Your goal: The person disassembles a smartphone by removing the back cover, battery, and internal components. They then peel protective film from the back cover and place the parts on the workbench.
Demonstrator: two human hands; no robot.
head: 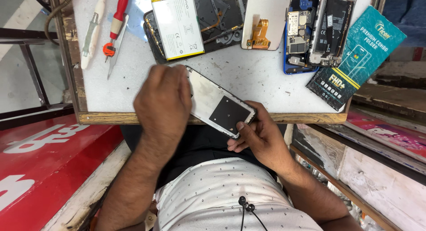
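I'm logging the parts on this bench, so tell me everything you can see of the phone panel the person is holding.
The phone panel is a flat, thin rectangle with rounded corners, pale grey inside with a dark square patch toward its near end and a dark rim. It lies tilted diagonally, overhanging the near edge of the white worktop. The left hand covers its far end; the right hand grips its near corner, thumb on the face.

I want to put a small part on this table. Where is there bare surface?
Bare patches: between the screwdriver and the left hand, down to the wooden edge; and a wider one right of the phone frame, below the blue phone. The far side is crowded: battery, screen panel, teal packet.
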